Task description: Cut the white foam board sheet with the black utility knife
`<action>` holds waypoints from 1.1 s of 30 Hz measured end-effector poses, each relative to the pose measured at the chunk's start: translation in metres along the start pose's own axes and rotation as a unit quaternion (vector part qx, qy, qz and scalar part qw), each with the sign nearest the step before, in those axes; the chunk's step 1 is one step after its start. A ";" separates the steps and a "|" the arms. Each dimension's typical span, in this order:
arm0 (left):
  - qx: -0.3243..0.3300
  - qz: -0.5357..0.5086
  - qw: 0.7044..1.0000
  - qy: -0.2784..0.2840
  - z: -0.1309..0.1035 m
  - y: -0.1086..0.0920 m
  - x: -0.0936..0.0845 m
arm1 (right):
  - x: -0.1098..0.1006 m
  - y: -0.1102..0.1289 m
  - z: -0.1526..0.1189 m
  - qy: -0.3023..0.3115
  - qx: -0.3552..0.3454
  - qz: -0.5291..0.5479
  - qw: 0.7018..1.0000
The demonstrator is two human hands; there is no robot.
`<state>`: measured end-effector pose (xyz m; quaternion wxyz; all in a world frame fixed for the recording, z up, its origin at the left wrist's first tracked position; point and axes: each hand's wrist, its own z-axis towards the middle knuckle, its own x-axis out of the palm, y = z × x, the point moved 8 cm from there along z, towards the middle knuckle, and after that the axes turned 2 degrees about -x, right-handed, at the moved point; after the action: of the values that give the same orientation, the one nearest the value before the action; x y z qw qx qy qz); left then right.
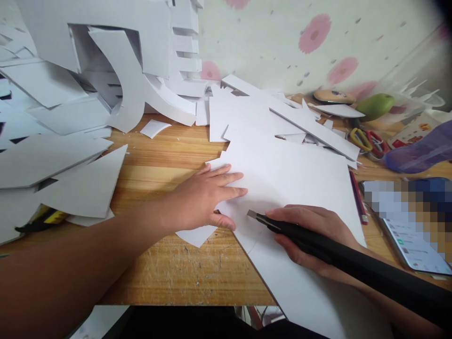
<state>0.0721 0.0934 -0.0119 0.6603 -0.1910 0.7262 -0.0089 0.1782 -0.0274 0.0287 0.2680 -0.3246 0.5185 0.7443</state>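
Left hand [208, 200] lying flat, fingers spread, pinning board [296, 188]; right hand [310, 235] gripping knife [282, 226], blade touching board; cut barely beginning.

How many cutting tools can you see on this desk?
3: a black utility knife in the right hand, scissors at the right, and a yellow-and-black cutter under the white sheets at the left. Others may be hidden.

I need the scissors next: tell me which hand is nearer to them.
Right. The right hand, gripping the black cutter, lies below-left of the scissors; the left hand presses the white sheet much farther left.
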 end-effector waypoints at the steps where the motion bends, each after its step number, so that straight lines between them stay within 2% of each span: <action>1: 0.000 0.001 1.000 -0.002 0.000 0.000 -0.001 | 0.000 0.000 0.000 0.002 0.003 0.000 1.000; 10: 0.009 0.013 1.000 -0.019 -0.004 0.000 -0.002 | -0.002 0.006 -0.003 -0.001 -0.019 -0.013 1.000; 17: 0.006 0.014 1.000 -0.002 -0.001 0.000 -0.001 | -0.002 0.002 -0.014 0.006 -0.004 -0.009 1.000; 26: 0.020 0.002 1.000 -0.022 -0.003 0.003 0.000 | -0.005 0.002 -0.021 0.014 0.011 -0.002 1.000; 33: 0.020 -0.006 0.999 -0.032 -0.004 0.003 -0.001 | -0.009 0.009 -0.020 -0.003 -0.016 -0.026 1.000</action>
<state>0.0674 0.0957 -0.0109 0.6869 -0.1822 0.7032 -0.0219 0.1816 -0.0497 0.0356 0.2836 -0.3401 0.4970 0.7462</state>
